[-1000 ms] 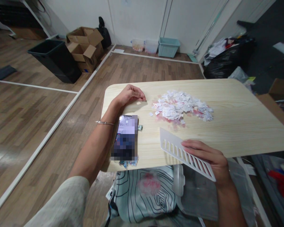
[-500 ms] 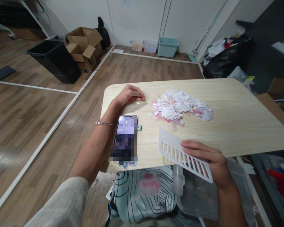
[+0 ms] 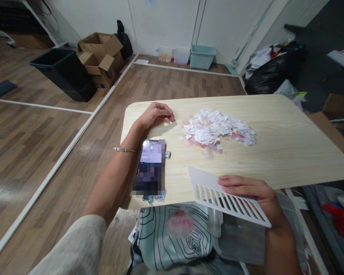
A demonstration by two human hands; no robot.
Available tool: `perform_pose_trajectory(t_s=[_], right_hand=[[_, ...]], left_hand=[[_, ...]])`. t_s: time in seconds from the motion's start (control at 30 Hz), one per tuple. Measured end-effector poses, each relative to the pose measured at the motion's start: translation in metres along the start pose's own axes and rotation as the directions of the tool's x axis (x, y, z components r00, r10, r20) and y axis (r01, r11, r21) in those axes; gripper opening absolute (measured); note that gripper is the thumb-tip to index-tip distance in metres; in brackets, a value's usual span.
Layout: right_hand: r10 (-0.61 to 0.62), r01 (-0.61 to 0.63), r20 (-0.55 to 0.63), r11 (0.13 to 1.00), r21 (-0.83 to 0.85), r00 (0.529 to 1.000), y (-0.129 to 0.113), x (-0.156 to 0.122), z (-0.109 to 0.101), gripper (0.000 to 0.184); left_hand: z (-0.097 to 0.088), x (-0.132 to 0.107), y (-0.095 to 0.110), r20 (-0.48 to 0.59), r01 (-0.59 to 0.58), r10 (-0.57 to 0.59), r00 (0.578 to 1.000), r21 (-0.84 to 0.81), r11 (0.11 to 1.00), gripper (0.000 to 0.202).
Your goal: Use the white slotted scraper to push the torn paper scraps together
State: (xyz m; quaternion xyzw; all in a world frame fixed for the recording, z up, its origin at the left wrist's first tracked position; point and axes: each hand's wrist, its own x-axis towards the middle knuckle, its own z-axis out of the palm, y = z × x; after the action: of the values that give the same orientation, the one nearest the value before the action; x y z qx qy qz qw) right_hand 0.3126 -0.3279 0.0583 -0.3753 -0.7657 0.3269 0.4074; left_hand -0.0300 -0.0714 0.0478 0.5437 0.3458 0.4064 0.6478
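White slotted sheet [image 3: 205,180] in our grip!

Our right hand [image 3: 255,193] clamps it over the table's [image 3: 289,141] near edge! Far left, our left hand [image 3: 156,115] rests, fingers bunched together; whether on anything, we can't tell. Paper scraps [image 3: 215,128] heap to its right, the phone [image 3: 149,168] nearer us.

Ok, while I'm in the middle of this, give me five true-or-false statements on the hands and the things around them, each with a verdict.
1. The right hand holds the white slotted plate. True.
2. The plate touches the heap of small white pieces. False: a strip of tabletop shows between them.
3. The left hand is to the left of the heap. True.
4. The phone lies to the right of the heap. False: the phone lies to its left.
5. The black bin stands on the tabletop. False: it stands on the floor.
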Motion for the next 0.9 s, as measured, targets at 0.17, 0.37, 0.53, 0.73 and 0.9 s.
perform_pose_trajectory(t_s=[0.17, 0.37, 0.53, 0.73, 0.9], right_hand=[[-0.021, 0.020, 0.029, 0.999, 0.032, 0.999, -0.003, 0.005, 0.000, 0.023], [-0.008, 0.009, -0.071, 1.000, 0.014, 0.997, -0.004, -0.002, 0.006, 0.025], [-0.006, -0.002, -0.123, 0.998, -0.066, 0.992, -0.001, -0.003, 0.015, 0.026], [-0.033, 0.033, 0.006, 0.996, -0.079, 0.999, 0.002, 0.007, 0.015, 0.030], [-0.042, 0.045, 0.043, 0.997, -0.059, 0.998, -0.001, 0.007, 0.011, 0.023]], left_hand=[[0.000, 0.000, 0.000, 0.008, -0.004, 0.004, 1.000, -0.023, 1.000, 0.010], [0.001, 0.000, 0.000, -0.018, 0.012, -0.013, 1.000, -0.036, 0.999, 0.012], [0.002, 0.000, 0.001, -0.029, 0.023, -0.025, 0.999, -0.040, 0.999, 0.012], [0.001, 0.001, -0.001, -0.028, 0.013, -0.015, 1.000, -0.062, 0.998, 0.009], [-0.002, 0.002, -0.003, -0.014, 0.002, -0.003, 1.000, -0.073, 0.997, 0.008]])
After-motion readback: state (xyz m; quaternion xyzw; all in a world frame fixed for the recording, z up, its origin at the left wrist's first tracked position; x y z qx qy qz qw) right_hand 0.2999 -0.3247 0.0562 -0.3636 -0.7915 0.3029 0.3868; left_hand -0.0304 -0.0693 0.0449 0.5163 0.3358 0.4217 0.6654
